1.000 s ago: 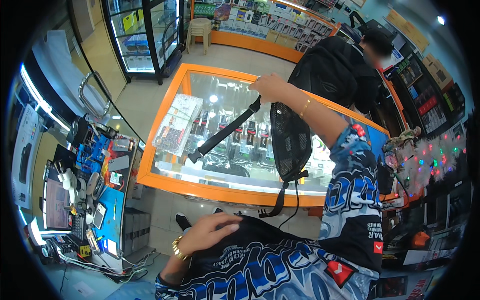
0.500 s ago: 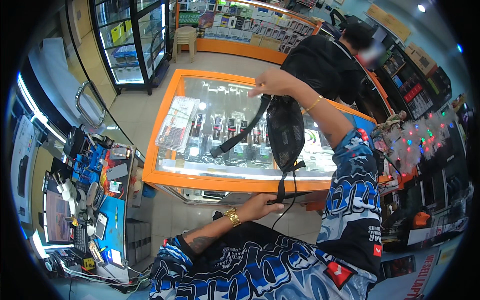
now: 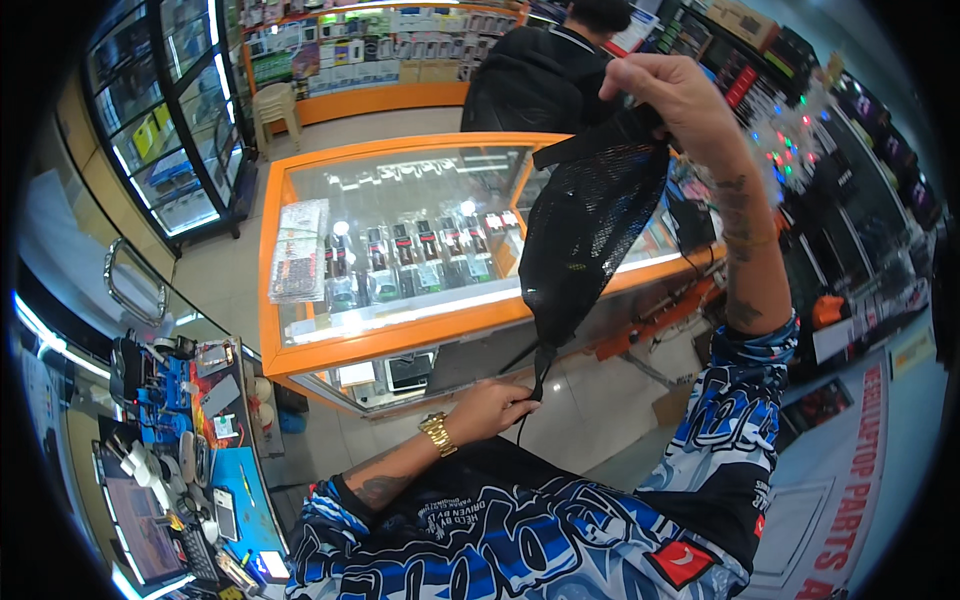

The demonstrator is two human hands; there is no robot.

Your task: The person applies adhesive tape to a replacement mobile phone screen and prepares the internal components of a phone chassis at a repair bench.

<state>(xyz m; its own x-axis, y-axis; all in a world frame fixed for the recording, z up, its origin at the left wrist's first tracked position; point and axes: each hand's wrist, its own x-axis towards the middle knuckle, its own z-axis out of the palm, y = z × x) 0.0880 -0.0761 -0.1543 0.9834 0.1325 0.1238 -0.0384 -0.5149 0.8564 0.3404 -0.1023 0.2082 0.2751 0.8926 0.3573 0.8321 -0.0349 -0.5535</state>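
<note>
A black mesh sling bag (image 3: 585, 225) hangs stretched at a slant between my two hands, in front of the glass counter. My right hand (image 3: 678, 98) is raised high and closed on the bag's upper end, where a strap hangs off to the side. Lower down and nearer my body, my left hand (image 3: 490, 408) pinches the strap (image 3: 541, 372) at the bag's bottom end. A thin cord dangles below those fingers. What lies inside the bag cannot be made out through the mesh.
An orange-framed glass display counter (image 3: 400, 345) stands ahead, with bubble-wrapped packets (image 3: 299, 250) at its left end. Beyond it is a person in black (image 3: 530, 80). A cluttered workbench (image 3: 235, 470) sits at my left; a lit tinsel tree (image 3: 790, 150) is at right.
My right hand has swung rightward and up with the bag's upper end. The bag has turned, showing its mesh side, and the view has shifted to the right. My left hand keeps its hold.
</note>
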